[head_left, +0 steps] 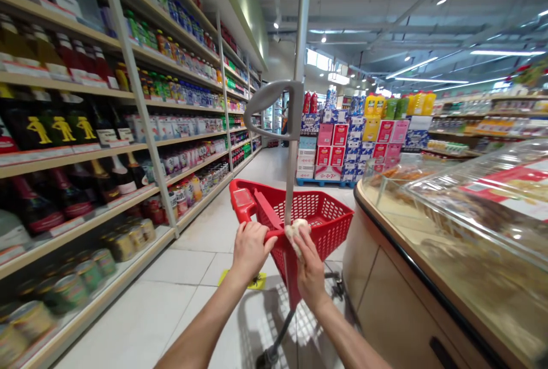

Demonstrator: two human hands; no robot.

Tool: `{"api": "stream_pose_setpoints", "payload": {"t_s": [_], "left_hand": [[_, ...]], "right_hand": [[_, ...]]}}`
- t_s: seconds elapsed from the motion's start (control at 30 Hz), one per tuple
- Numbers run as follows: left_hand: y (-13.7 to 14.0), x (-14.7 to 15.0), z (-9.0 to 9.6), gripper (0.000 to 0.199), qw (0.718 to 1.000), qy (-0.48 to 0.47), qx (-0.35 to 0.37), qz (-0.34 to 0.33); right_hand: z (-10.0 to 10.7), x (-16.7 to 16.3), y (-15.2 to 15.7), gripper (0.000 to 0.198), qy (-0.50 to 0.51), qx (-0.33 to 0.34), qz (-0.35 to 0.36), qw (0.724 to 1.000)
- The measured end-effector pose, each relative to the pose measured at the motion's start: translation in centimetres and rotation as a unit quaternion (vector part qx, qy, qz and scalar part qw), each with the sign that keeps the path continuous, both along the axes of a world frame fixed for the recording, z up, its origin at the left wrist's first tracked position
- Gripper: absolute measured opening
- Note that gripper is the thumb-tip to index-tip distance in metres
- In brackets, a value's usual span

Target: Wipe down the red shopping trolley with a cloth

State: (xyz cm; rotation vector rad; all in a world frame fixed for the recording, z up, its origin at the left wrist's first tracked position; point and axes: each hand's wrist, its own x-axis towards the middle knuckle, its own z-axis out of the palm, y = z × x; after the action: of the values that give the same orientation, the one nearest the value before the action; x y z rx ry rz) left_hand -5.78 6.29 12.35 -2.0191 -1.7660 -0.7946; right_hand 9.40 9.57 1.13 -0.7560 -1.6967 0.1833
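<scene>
In front of me stands a red shopping cart point(327, 209) with a perforated basket. My left hand point(251, 248) is closed around the near rim of the cart, just below its red handle part point(242, 202). Pressed under the fingers of my right hand point(309, 266) is a crumpled whitish cloth point(297, 233), which touches the rim at the foot of an upright metal pole point(293, 177). Higher up, a grey loop-shaped handle point(274, 111) is fixed to that pole. The basket's near wall is partly hidden by my hands.
Shelves of bottles and cans point(141, 95) line the left side. A glass-topped display counter point(402, 243) stands close to the cart on the right. Stacked drink cartons point(331, 152) sit ahead on a blue pallet point(325, 183). A yellow floor sticker point(256, 282) lies below my left hand.
</scene>
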Motion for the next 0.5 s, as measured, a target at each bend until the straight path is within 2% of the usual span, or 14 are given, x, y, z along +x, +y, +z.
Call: {"api": "stream_pose_setpoints", "payload": {"t_s": [0.07, 0.17, 0.23, 0.3, 0.43, 0.5], "left_hand": [[0.1, 0.5, -0.1, 0.016, 1.000, -0.002, 0.007, 0.005], [0.3, 1.0, -0.2, 0.016, 1.000, -0.003, 0.010, 0.002], [0.4, 1.2, -0.3, 0.015, 1.000, -0.001, 0.004, -0.010], [0.4, 1.3, -0.4, 0.016, 1.000, 0.001, -0.001, -0.022], [0.5, 1.7, -0.7, 0.018, 1.000, 0.004, 0.003, -0.028], [0.5, 1.8, -0.7, 0.018, 1.000, 0.003, 0.007, -0.025]], "right_hand": [[-1.4, -0.3, 0.1, 0.041, -0.035, 0.024, -0.012, 0.999], [-6.8, 0.7, -0.1, 0.039, -0.078, -0.007, -0.042, 0.996], [-8.8, 1.8, -0.2, 0.038, -0.086, -0.015, -0.033, 0.996], [-7.8, 2.5, 0.0, 0.039, -0.058, -0.017, -0.039, 0.997], [-2.3, 1.9, 0.9, 0.044, 0.004, -0.011, -0.057, 0.998], [-2.5, 1.0, 0.8, 0.046, -0.008, -0.001, -0.047, 0.999]]}}
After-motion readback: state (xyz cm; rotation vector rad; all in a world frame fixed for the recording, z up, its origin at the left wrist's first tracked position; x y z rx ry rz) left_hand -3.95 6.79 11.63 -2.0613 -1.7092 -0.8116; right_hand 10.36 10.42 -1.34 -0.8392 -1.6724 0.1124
